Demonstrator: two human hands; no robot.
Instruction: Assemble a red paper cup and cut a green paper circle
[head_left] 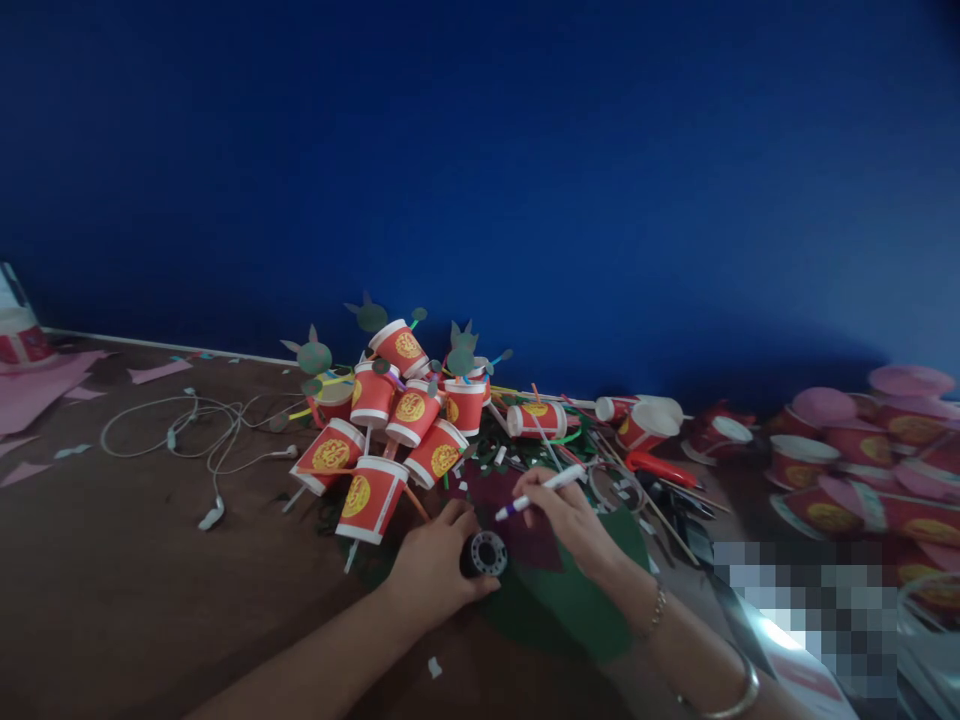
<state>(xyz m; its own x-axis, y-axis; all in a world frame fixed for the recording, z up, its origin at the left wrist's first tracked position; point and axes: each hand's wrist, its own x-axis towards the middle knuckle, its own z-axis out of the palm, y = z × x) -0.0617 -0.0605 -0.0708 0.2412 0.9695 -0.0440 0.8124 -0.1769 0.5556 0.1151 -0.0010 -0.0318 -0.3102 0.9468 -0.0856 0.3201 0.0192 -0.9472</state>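
Observation:
My left hand (433, 568) presses down on a small black round roll (484, 554) that lies on a dark red paper piece (517, 520) over a green paper sheet (577, 600). My right hand (570, 518) holds a white marker (540, 491) with a purple tip, its tip pointing down-left just above the roll. Right behind the hands lies a pile of red paper cups (390, 420) with yellow emblems, sticks and green paper cut-outs.
White earphone cables (202, 430) sprawl on the brown floor at the left. Pink paper scraps (45, 390) lie at the far left. More red cups with pink lids (862, 450) crowd the right, beside an orange cutter (664, 467) and wooden sticks. A blue wall rises behind.

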